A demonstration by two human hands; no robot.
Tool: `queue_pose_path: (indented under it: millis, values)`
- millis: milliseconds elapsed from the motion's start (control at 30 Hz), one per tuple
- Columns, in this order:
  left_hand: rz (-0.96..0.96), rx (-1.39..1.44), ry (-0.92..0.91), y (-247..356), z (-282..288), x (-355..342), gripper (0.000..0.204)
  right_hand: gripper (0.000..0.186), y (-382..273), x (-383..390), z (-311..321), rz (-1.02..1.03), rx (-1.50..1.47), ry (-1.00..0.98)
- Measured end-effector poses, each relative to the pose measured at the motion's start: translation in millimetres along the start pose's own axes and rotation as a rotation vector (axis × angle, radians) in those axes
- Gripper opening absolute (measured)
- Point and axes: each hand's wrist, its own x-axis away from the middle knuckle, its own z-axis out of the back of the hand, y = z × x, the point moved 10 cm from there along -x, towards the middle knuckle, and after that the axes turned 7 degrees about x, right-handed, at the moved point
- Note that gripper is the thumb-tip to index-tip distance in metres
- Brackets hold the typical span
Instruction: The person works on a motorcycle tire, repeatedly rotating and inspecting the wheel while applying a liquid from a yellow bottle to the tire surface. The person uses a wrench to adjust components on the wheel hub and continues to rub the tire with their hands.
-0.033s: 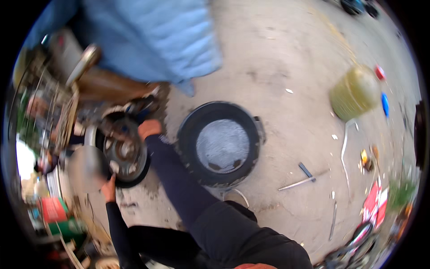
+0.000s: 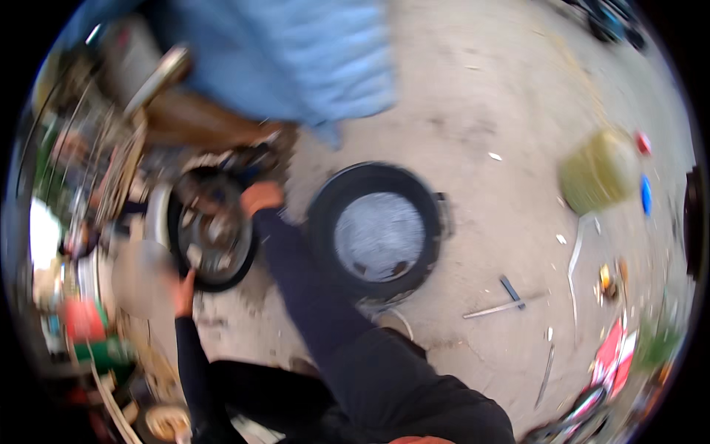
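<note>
A wheel with a black tyre (image 2: 222,231) stands tilted at the left, its hub side facing up toward me. My right hand (image 2: 262,197) is closed over the tyre's far right edge. At the near left edge of the tyre is my left hand (image 2: 183,293), with its thumb up on the rubber and its other fingers partly smeared by motion. Close to my right forearm, a round black tub (image 2: 324,255) holds water with a pale, frothy surface.
A blue quilted cover (image 2: 310,66) hangs at the far left. A yellowish container (image 2: 599,170) stands at the right. A hammer-like tool (image 2: 512,291) and a pale hose (image 2: 572,259) lie on the ground. Near left are a red bin (image 2: 85,318) and clutter.
The whole view has shifted, so the wheel, tub and ground items sit a little farther right. Both hands stay at the tyre's edge.
</note>
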Motion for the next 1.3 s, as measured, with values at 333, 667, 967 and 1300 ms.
queue_pose_path:
  millis: [333,667,967,1300]
  values:
    - [0.172,0.581,-0.235,48,8,16,0.086,0.033,-21,15,-9,0.23,0.314,-0.269]
    - [0.104,0.578,-0.176,22,6,36,0.092,0.036,-18,-7,-76,0.348,0.438,-0.316]
    - [0.118,0.622,-0.232,13,-2,38,0.1,0.035,-27,-3,-117,0.418,0.501,-0.405]
    - [0.095,0.495,-0.081,12,-5,29,0.099,0.036,4,-6,-128,0.473,0.542,-0.402]
